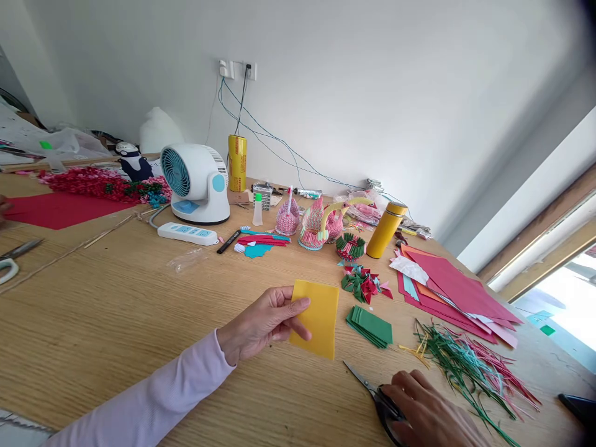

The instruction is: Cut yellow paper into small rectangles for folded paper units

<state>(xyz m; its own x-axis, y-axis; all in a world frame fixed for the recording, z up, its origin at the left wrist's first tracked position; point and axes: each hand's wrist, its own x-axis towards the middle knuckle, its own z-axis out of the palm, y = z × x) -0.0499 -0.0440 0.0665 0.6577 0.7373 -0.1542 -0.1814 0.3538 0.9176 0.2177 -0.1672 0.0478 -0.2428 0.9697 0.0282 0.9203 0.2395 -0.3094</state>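
Observation:
Near the middle of the view, my left hand [270, 320] pinches the left edge of a yellow paper rectangle [320, 320], held upright above the table. My right hand [419, 406] is at the lower right, its fingers over the dark handles of the scissors [365, 380]. The scissors lie on the table with their blades pointing up and left; how far the fingers go round the handles is hidden. Just right of the yellow paper lies a stack of green paper rectangles [371, 326]. Behind it sits a pile of folded red and green paper pieces [363, 284].
Thin paper strips [470, 366] and red sheets [460, 285] lie at the right. Folded paper figures [313, 226], a yellow bottle [387, 230], a power strip [187, 233] and a white fan [200, 183] stand farther back. Other scissors [21, 249] lie far left, near another person's hand [4, 205].

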